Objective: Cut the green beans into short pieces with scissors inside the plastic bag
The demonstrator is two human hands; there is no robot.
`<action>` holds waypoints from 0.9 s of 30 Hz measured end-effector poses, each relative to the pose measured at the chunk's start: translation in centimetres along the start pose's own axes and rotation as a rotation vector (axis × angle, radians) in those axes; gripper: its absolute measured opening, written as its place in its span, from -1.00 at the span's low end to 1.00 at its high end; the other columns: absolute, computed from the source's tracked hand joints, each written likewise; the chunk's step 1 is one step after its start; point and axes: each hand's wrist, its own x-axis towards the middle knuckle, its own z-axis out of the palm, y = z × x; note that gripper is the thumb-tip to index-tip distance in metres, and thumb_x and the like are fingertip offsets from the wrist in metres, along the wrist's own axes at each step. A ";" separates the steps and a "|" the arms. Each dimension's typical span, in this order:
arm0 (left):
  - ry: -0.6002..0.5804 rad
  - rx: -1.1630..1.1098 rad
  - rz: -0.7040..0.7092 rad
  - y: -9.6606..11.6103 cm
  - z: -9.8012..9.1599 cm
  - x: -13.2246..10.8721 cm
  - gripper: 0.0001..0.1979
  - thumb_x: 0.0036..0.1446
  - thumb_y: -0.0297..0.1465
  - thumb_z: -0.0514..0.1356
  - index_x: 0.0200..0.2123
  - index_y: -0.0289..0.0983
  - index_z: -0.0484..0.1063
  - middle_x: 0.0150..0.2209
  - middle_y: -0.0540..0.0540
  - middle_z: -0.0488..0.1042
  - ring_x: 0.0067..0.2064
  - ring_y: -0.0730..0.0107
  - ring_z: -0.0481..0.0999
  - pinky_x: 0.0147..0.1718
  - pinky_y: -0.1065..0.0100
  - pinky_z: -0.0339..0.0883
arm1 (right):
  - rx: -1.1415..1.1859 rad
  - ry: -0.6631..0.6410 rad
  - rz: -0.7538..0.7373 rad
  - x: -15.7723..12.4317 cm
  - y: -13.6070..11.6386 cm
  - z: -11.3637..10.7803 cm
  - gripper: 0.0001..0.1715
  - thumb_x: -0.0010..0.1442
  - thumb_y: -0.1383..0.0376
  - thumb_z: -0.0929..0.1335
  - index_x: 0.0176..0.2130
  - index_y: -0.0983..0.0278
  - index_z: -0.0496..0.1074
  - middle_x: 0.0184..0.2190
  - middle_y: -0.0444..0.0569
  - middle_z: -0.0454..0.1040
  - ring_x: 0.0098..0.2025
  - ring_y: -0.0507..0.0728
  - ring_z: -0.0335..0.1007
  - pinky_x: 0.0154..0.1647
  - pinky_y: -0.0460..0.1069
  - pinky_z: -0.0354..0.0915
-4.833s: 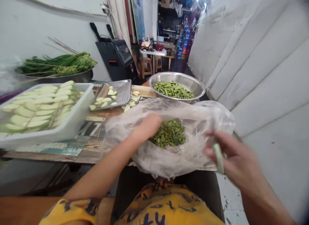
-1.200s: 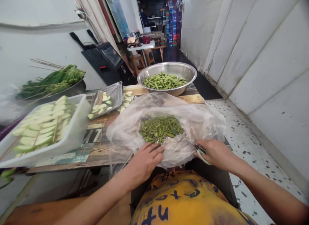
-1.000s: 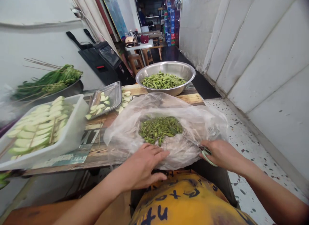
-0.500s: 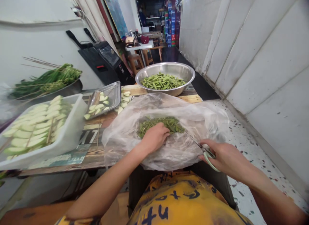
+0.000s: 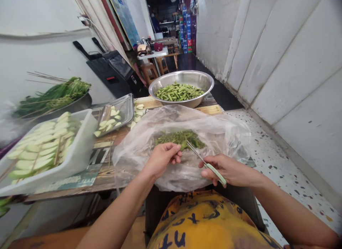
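A crumpled clear plastic bag (image 5: 184,174) lies open at the table's near edge, with a heap of green pods (image 5: 171,137) inside. Over its front part, my left hand (image 5: 163,158) pinches a green pod (image 5: 184,145) between thumb and fingers. My right hand (image 5: 220,169) is closed on the pale green handles of scissors (image 5: 196,151), whose blades point up and left, their tips close beside the pinched pod. Behind the bag stands a wide steel bowl (image 5: 207,93) holding many green pods.
At the left, a white tub (image 5: 87,135) holds skewered pale green slices. A metal tray (image 5: 130,108) with cut pieces lies beyond it, near a dark bowl (image 5: 87,100) of leafy greens. A wall (image 5: 288,63) runs along the right.
My left hand has drawn back from the heap toward me and now pinches a pod. My right hand has moved left with the scissors, bringing their tips near that pod.
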 end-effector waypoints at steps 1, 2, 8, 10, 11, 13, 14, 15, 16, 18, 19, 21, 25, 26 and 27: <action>0.019 -0.007 0.013 0.0 0.1 0.0 -0.65 -0.13 -0.18 0.33 -0.53 -0.37 0.40 -0.63 -0.02 0.41 -0.62 0.62 0.33 -0.64 0.56 0.11 | 0.012 -0.008 0.003 0.0 0.0 0.0 -0.43 0.15 -0.10 0.27 -0.13 0.33 0.32 -0.57 -0.16 0.31 -0.56 0.02 0.31 -0.66 -0.15 0.21; 0.028 -0.008 0.022 0.0 0.2 -0.1 -0.66 -0.14 -0.18 0.33 -0.54 -0.37 0.40 -0.63 -0.02 0.41 -0.63 0.61 0.33 -0.65 0.55 0.12 | 0.016 -0.011 0.003 0.0 -0.1 0.0 -0.45 0.15 -0.09 0.28 -0.14 0.33 0.32 -0.58 -0.16 0.30 -0.57 0.01 0.30 -0.66 -0.16 0.21; -0.058 0.058 0.004 0.0 1.2 -0.5 -0.68 -0.08 -0.20 0.30 -0.58 -0.36 0.39 -0.69 -0.02 0.40 -0.67 0.59 0.31 -0.66 0.53 0.17 | 0.044 0.004 -0.007 0.6 -0.5 0.0 -0.53 0.11 -0.04 0.33 -0.27 0.32 0.36 -0.58 -0.18 0.26 -0.59 -0.01 0.27 -0.66 -0.15 0.17; -0.065 0.056 0.005 0.1 1.2 -0.7 -0.68 -0.08 -0.20 0.30 -0.58 -0.35 0.39 -0.69 -0.01 0.40 -0.68 0.58 0.31 -0.66 0.52 0.18 | 0.020 0.027 -0.036 0.9 -0.4 0.1 -0.56 0.11 -0.03 0.34 -0.32 0.32 0.37 -0.61 -0.20 0.23 -0.60 -0.03 0.21 -0.65 -0.15 0.13; -0.069 0.051 0.002 0.1 1.2 -0.7 -0.68 -0.08 -0.19 0.30 -0.58 -0.35 0.39 -0.69 -0.02 0.40 -0.67 0.58 0.32 -0.66 0.52 0.19 | 0.001 0.049 -0.057 1.1 -0.3 0.1 -0.57 0.11 -0.02 0.34 -0.36 0.32 0.37 -0.62 -0.20 0.21 -0.60 -0.04 0.18 -0.63 -0.15 0.12; -0.090 0.041 -0.021 0.2 1.0 -0.7 -0.67 -0.10 -0.19 0.31 -0.58 -0.36 0.40 -0.66 -0.02 0.41 -0.66 0.57 0.35 -0.65 0.52 0.20 | -0.026 0.090 -0.085 1.3 -0.1 0.1 -0.57 0.11 -0.01 0.35 -0.44 0.32 0.36 -0.64 -0.21 0.19 -0.61 -0.05 0.14 -0.62 -0.15 0.08; -0.106 0.039 -0.037 0.2 0.9 -0.6 -0.67 -0.11 -0.19 0.32 -0.56 -0.37 0.40 -0.64 -0.03 0.43 -0.64 0.57 0.37 -0.64 0.52 0.22 | -0.024 0.100 -0.084 1.4 0.0 0.2 -0.57 0.11 0.00 0.35 -0.47 0.32 0.34 -0.65 -0.21 0.18 -0.62 -0.05 0.13 -0.62 -0.15 0.08; -0.122 0.037 -0.050 0.2 0.8 -0.6 -0.68 -0.13 -0.20 0.33 -0.54 -0.37 0.41 -0.61 -0.04 0.45 -0.62 0.56 0.39 -0.63 0.52 0.23 | -0.015 0.104 -0.074 1.5 0.2 0.2 -0.56 0.11 0.00 0.34 -0.49 0.31 0.32 -0.66 -0.21 0.19 -0.64 -0.05 0.14 -0.63 -0.14 0.08; -0.136 0.036 -0.060 0.2 0.7 -0.5 -0.68 -0.14 -0.21 0.34 -0.51 -0.38 0.42 -0.58 -0.05 0.46 -0.60 0.55 0.42 -0.61 0.52 0.25 | -0.005 0.106 -0.060 1.5 0.3 0.3 -0.55 0.11 -0.01 0.34 -0.51 0.31 0.29 -0.67 -0.21 0.19 -0.66 -0.05 0.14 -0.64 -0.14 0.08; -0.145 0.029 -0.070 0.2 0.7 -0.5 -0.69 -0.16 -0.25 0.35 -0.45 -0.38 0.43 -0.54 -0.07 0.49 -0.57 0.53 0.45 -0.58 0.52 0.27 | 0.001 0.118 -0.035 1.6 0.4 0.4 -0.55 0.11 0.00 0.33 -0.53 0.30 0.25 -0.70 -0.21 0.19 -0.69 -0.04 0.15 -0.66 -0.13 0.08; -0.143 0.020 -0.074 0.2 0.8 -0.5 -0.69 -0.16 -0.27 0.35 -0.42 -0.38 0.42 -0.53 -0.07 0.49 -0.56 0.52 0.46 -0.58 0.52 0.28 | -0.002 0.128 -0.029 1.6 0.5 0.5 -0.56 0.11 0.00 0.33 -0.53 0.29 0.25 -0.70 -0.21 0.18 -0.70 -0.03 0.15 -0.67 -0.13 0.07; -0.132 -0.015 -0.076 0.2 1.1 -0.5 -0.69 -0.18 -0.30 0.34 -0.40 -0.38 0.39 -0.54 -0.07 0.49 -0.57 0.50 0.47 -0.59 0.51 0.29 | 0.001 0.147 -0.020 1.6 0.6 0.5 -0.59 0.10 0.00 0.33 -0.48 0.30 0.29 -0.70 -0.21 0.18 -0.68 -0.03 0.15 -0.68 -0.14 0.06; -0.063 -0.108 0.021 0.1 1.4 0.1 -0.75 -0.19 -0.40 0.31 -0.42 -0.33 0.31 -0.51 -0.07 0.51 -0.54 0.45 0.50 -0.59 0.49 0.31 | 0.039 0.128 0.039 1.9 0.9 0.3 -0.52 0.10 -0.07 0.30 -0.27 0.29 0.32 -0.67 -0.21 0.22 -0.65 -0.02 0.12 -0.70 -0.14 0.07; -0.030 -0.118 0.060 0.2 1.5 0.2 -0.76 -0.20 -0.43 0.29 -0.44 -0.32 0.29 -0.51 -0.06 0.50 -0.53 0.45 0.51 -0.59 0.49 0.31 | 0.043 0.122 0.046 2.0 0.9 0.2 -0.49 0.09 -0.10 0.30 -0.25 0.28 0.31 -0.66 -0.21 0.22 -0.65 -0.02 0.11 -0.70 -0.14 0.08; 0.002 -0.113 0.095 0.2 1.5 0.4 -0.77 -0.20 -0.45 0.28 -0.46 -0.30 0.27 -0.54 -0.04 0.49 -0.55 0.45 0.50 -0.60 0.50 0.30 | 0.043 0.114 0.050 2.0 1.0 0.2 -0.47 0.08 -0.11 0.29 -0.23 0.28 0.30 -0.66 -0.21 0.21 -0.65 -0.02 0.09 -0.70 -0.14 0.08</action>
